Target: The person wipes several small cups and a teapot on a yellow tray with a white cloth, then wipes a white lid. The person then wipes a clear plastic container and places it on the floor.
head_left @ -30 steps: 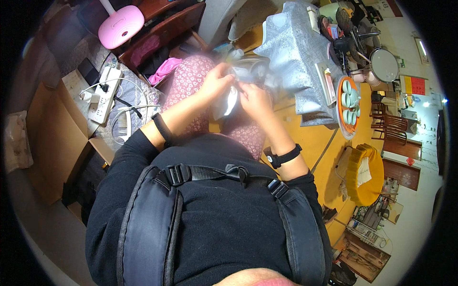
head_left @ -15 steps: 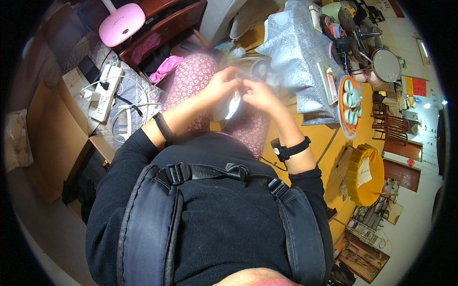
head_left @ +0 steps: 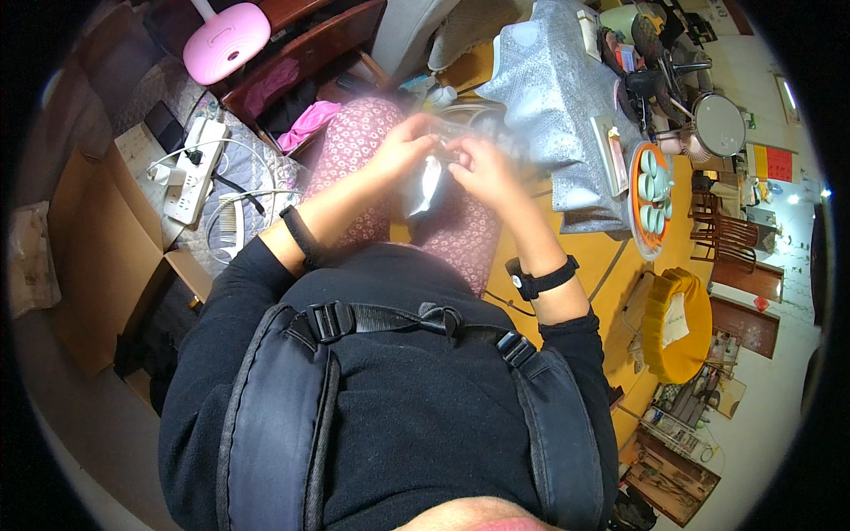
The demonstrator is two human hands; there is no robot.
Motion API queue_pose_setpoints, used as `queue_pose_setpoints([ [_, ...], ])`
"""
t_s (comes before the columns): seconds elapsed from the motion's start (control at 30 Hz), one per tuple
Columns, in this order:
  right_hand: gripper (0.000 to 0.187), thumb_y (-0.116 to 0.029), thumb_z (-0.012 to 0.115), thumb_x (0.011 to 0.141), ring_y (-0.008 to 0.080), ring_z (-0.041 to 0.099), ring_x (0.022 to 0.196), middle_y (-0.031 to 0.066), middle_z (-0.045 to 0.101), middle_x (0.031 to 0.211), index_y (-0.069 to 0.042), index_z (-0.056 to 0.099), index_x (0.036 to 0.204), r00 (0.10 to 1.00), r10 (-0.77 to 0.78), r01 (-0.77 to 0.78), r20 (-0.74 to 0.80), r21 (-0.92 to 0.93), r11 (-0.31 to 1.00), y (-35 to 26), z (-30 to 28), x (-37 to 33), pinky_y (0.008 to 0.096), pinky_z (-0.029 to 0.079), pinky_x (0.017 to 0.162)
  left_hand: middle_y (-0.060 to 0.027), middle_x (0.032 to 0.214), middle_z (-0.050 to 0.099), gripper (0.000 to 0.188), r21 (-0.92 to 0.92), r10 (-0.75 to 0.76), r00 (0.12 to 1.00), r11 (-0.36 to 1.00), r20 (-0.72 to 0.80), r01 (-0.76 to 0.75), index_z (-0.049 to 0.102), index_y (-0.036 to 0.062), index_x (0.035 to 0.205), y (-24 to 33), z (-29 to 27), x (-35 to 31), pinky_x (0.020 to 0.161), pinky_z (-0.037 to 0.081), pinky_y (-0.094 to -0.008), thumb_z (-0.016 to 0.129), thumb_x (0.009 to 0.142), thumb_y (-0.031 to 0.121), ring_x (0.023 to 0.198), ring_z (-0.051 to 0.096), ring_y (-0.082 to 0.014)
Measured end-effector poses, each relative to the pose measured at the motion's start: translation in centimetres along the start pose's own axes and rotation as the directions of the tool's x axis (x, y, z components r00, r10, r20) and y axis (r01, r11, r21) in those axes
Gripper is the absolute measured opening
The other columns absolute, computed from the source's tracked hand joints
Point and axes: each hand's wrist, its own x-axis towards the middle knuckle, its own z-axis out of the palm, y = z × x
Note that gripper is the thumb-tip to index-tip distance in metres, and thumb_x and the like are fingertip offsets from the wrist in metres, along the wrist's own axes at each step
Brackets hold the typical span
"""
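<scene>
The person is working with a clear plastic piece (head_left: 431, 184), a limp, shiny sheet or bag that is hanging between the two hands, just above the floral-trousered thighs (head_left: 359, 146). The left hand (head_left: 403, 157) is pinching its upper edge between thumb and fingers. The right hand (head_left: 482, 168) is curling its fingertips right beside that edge; haze is hiding whether its grip is pressing on the plastic, so one cannot tell.

Handling this well probably means steadying the left grip, working with small fingertip motions on the right, and keeping the plastic lightly taut, since such thin stuff is likely to be slipping or creasing.

By count, two hands are sharing one plastic piece, and two black wristbands (head_left: 540, 280) are circling the wrists. One white power strip (head_left: 195, 173) and one white comb (head_left: 231, 226) are lying to the left. One cloth-covered worktop (head_left: 549, 97) is standing to the right, near one orange tray (head_left: 640, 228); its pale cups are overlapping too much for a sure count. One yellow-covered round seat (head_left: 699, 327) is standing beyond.
</scene>
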Motion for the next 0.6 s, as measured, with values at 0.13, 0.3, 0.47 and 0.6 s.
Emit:
queue_pose_setpoints([
  [0.13,0.017,-0.019,0.064,0.079,0.0314,0.066,0.075,0.0109,0.065,0.082,-0.017,0.072,0.093,0.961,-0.217,0.179,-0.171,-0.212,0.961,-0.8,0.0,-0.6,0.0426,0.053,0.068,-0.0066,0.106,0.061,0.027,-0.052,-0.005,1.0,0.999,-0.018,0.004,0.052,-0.0002,0.12,-0.4,0.0,-0.1,0.088,0.047,-0.0265,0.054,0.094,0.009,0.099,0.058,-0.0128],
  [0.3,0.014,-0.018,0.061,0.081,0.0324,0.066,0.076,0.0129,0.067,0.082,-0.015,0.072,0.09,0.984,-0.146,0.126,-0.103,-0.181,0.975,-1.9,-0.5,-0.5,0.0441,0.053,0.069,-0.0066,0.105,0.061,0.03,-0.033,0.054,0.998,0.998,-0.03,-0.055,0.052,-0.0005,0.122,-0.2,0.2,-0.2,0.087,0.047,-0.0263,0.054,0.094,0.008,0.098,0.058,-0.0129],
  [0.47,0.022,-0.023,0.061,0.078,0.0321,0.065,0.075,0.0134,0.066,0.078,-0.014,0.068,0.097,0.997,0.036,-0.026,0.063,-0.152,0.988,-2.3,-0.7,0.1,0.0428,0.05,0.066,-0.0068,0.105,0.062,0.032,0.006,0.056,0.998,0.998,-0.002,-0.056,0.051,-0.0009,0.123,0.0,0.8,-0.7,0.086,0.047,-0.0266,0.056,0.093,0.01,0.096,0.058,-0.0127],
  [0.6,0.027,-0.024,0.062,0.077,0.0322,0.065,0.078,0.0123,0.066,0.081,-0.012,0.064,0.101,0.991,0.061,-0.028,0.122,-0.257,0.966,-2.4,-0.7,0.6,0.0428,0.05,0.067,-0.0073,0.104,0.062,0.032,0.001,0.035,0.999,0.999,0.018,-0.035,0.051,-0.0005,0.123,0.1,1.2,-0.7,0.084,0.049,-0.0267,0.056,0.094,0.011,0.095,0.059,-0.0128],
])
